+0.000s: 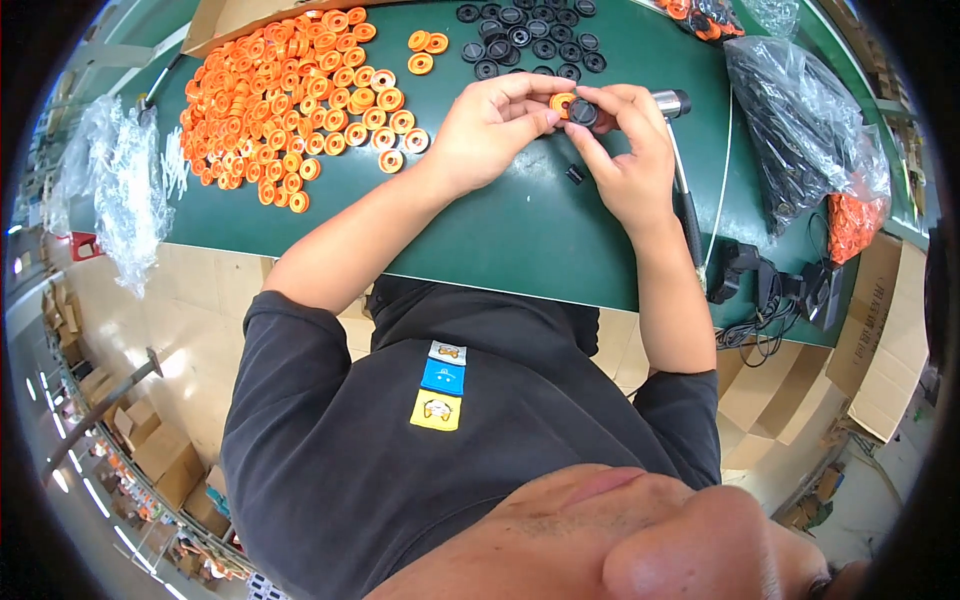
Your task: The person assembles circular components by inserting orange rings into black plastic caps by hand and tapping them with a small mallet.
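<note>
My left hand (495, 128) pinches a small round orange plastic part (561, 104) between thumb and fingers. Right beside it, my right hand (632, 150) grips a black round cap (582, 112) by its edge. The two pieces are held against each other above the green table (480, 225); whether they are joined I cannot tell. Just below them on the table lies a small black piece (574, 174). Close to my right hand rests what looks like a hammer (671, 103), with a metal head and a dark handle, partly hidden by that hand.
A large heap of orange round parts (290, 95) covers the table's left, with several set apart (421, 62). Black round caps (543, 47) lie at the far middle. Plastic bags (800, 130), a black device with cables (765, 285) and cardboard boxes (880, 330) occupy the right.
</note>
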`<action>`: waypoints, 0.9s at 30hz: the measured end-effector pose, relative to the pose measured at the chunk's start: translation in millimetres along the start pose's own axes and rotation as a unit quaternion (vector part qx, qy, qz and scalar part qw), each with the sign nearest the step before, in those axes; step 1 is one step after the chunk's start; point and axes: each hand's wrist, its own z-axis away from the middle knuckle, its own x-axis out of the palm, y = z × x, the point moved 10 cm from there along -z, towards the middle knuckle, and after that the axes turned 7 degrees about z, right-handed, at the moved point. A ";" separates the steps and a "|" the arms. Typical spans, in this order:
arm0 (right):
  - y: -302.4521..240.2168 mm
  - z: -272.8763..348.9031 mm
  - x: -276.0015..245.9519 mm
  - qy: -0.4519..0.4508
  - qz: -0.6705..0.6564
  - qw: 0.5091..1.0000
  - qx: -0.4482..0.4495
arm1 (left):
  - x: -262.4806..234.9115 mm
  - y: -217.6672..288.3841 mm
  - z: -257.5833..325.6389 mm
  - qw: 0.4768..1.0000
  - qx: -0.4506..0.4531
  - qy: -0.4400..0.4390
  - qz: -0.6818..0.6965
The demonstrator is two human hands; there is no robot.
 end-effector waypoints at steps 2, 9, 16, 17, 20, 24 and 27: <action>4.0 0.2 -0.2 0.010 -0.007 1.000 0.002 | -1.8 1.1 0.1 1.000 -0.004 0.000 -0.002; 12.6 2.3 1.7 0.023 -0.045 0.998 0.039 | -1.4 0.6 2.1 1.000 -0.008 -0.004 -0.020; 4.9 0.3 0.1 0.018 -0.030 0.999 0.011 | -0.8 -5.4 2.3 0.999 -0.030 -0.014 -0.042; 2.2 0.4 -0.1 0.016 -0.021 1.000 0.000 | 0.0 -6.1 3.4 0.999 -0.031 -0.015 -0.041; -0.4 0.8 2.8 0.006 -0.013 1.000 -0.011 | -1.3 -6.7 2.7 0.997 -0.038 -0.005 -0.061; -3.2 0.7 2.1 -0.001 0.007 1.000 -0.012 | -1.5 -2.9 2.9 0.999 -0.001 0.008 -0.042; -6.3 0.8 1.2 -0.002 0.023 0.999 -0.026 | -1.8 -4.1 1.6 0.999 -0.002 0.008 -0.038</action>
